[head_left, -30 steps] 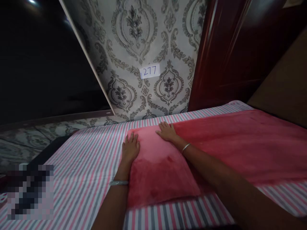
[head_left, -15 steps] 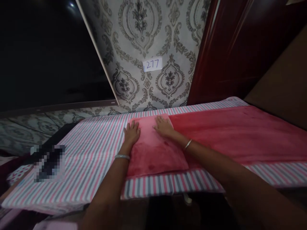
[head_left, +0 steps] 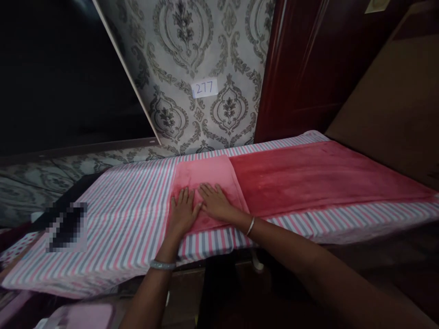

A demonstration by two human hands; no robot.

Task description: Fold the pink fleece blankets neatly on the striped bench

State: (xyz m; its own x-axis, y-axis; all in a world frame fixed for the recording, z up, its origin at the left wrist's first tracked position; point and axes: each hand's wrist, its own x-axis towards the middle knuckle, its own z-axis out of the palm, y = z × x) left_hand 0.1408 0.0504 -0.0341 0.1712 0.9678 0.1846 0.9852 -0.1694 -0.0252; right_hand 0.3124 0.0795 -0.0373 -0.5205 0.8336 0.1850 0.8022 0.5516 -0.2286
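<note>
A long red plush cloth [head_left: 295, 173], blanket-like, lies across a striped sheet [head_left: 130, 201]. Its left end is folded over into a thick flap [head_left: 206, 170], lighter pink toward the far side. On the near half of this flap rests my left hand [head_left: 183, 211], palm down with fingers spread. Close beside it, my right hand [head_left: 215, 201] also lies flat on the plush, fingers stretched out. The thumb side of each hand almost meets the other. Neither hand grips anything.
A large dark screen [head_left: 68, 82] stands at the left. Behind are patterned wallpaper [head_left: 229, 107] with a paper label [head_left: 205, 87] and a dark red wooden panel [head_left: 295, 68]. A brown board [head_left: 387, 100] leans at the right. A pixelated dark item [head_left: 67, 228] lies on the left.
Both hands have slid over the folded flap toward me and closer together. The far part of the flap is now uncovered. The view has shifted a little to the right.
</note>
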